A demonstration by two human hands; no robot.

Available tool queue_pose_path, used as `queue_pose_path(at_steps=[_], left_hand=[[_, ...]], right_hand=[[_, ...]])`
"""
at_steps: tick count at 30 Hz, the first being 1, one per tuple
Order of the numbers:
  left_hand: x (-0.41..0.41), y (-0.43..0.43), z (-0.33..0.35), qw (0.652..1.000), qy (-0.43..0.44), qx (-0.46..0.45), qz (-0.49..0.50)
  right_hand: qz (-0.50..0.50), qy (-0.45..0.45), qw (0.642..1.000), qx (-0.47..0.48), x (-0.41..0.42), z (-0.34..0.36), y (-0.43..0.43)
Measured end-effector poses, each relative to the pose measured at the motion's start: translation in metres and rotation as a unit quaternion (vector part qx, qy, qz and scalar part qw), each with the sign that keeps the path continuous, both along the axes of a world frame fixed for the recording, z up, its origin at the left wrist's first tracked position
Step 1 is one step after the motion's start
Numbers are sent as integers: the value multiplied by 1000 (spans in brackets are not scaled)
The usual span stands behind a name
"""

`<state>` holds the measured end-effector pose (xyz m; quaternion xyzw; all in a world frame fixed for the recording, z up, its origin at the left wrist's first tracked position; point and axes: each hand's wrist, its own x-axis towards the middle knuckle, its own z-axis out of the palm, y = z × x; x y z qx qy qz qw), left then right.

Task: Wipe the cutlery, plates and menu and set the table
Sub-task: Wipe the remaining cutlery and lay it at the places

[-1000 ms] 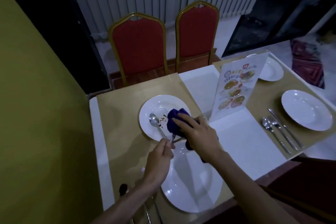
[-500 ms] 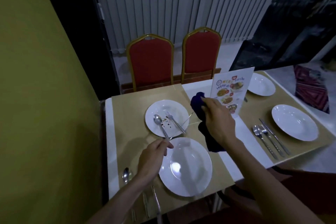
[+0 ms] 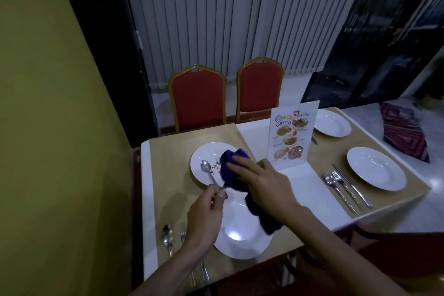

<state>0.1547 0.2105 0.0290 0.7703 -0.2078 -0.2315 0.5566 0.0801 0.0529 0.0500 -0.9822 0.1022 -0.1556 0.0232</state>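
Note:
My left hand (image 3: 208,218) pinches the handles of a spoon (image 3: 207,168) and a fork over the far white plate (image 3: 204,158), which carries dark crumbs. My right hand (image 3: 262,185) presses a dark blue cloth (image 3: 230,168) onto the fork, whose tines are hidden under the cloth. The cloth's tail hangs over the near white plate (image 3: 242,240). A standing menu card (image 3: 289,139) is just right of my right hand.
A spoon (image 3: 167,235) and fork (image 3: 183,229) lie left of the near plate. Two more plates (image 3: 376,168) (image 3: 332,123) and a cutlery set (image 3: 346,187) sit on the right placemat. Two red chairs (image 3: 198,98) stand behind the table; a yellow wall is at the left.
My right hand brought the cloth back from near the menu down onto the fork over the far plate. My left hand kept hold of the cutlery handles.

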Motion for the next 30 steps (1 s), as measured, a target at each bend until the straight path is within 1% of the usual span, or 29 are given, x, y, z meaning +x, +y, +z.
queue_pose_path(at_steps=[1, 2, 3, 4, 5, 6, 7, 8, 9, 11, 13, 14, 16, 17, 18, 20, 21, 22, 24, 26, 28, 30], left_hand=[[-4, 2, 0, 1000, -8, 5, -1], [-8, 5, 0, 1000, -8, 3, -5], [-11, 6, 0, 1000, -2, -3, -10], [-13, 7, 1, 1000, 8, -8, -15], [-14, 6, 3, 999, 24, -15, -14], [-13, 5, 7, 999, 43, -22, -11], [-10, 4, 10, 997, 65, -30, -9], [-7, 4, 13, 995, 91, -36, -10], [-6, 5, 14, 992, 119, -41, -18], [-6, 6, 14, 982, 178, -57, -28], [-7, 13, 9, 979, 193, -66, -20], [-8, 16, 7, 981, 185, -63, -19], [-9, 18, 5, 985, 162, -52, -16], [-8, 17, 6, 985, 160, -55, -6], [-5, 15, 7, 983, 169, -71, 10], [6, 6, 13, 975, 191, -110, 33], [14, 3, 17, 975, 188, -117, 29], [24, 0, 20, 978, 174, -112, 9], [37, 0, 22, 982, 153, -96, -48], [46, 2, 21, 978, 163, -94, -95], [56, 4, 18, 974, 162, -71, -138], [80, 2, 16, 974, 130, -29, -185]], right_hand=[[-59, -14, 998, 34, 4, 7, -8], [-116, -29, 988, 102, 7, 14, -15], [-156, -56, 965, 204, 11, 23, -22], [-169, -86, 920, 343, 13, 29, -25], [-154, -111, 852, 488, 14, 35, -26], [-127, -121, 770, 614, 12, 39, -21], [-96, -117, 696, 702, 9, 42, -17], [-73, -105, 657, 743, 7, 42, -13], [-59, -85, 647, 756, 6, 40, -10], [-53, -56, 663, 745, 6, 35, -4], [-69, -54, 679, 729, 10, 35, -1], [-91, -70, 687, 717, 12, 38, -2], [-123, -134, 683, 707, 17, 46, -8], [-122, -148, 682, 706, 19, 49, -8], [-112, -140, 688, 703, 21, 50, -5], [-76, -86, 719, 685, 25, 44, 7], [-65, -61, 731, 677, 28, 39, 12], [-66, -52, 734, 674, 31, 37, 15], [-74, -62, 719, 688, 38, 37, 12], [-71, -50, 713, 696, 46, 40, 6], [-80, -35, 736, 672, 54, 36, 8], [-102, -34, 774, 624, 65, 28, 11]])
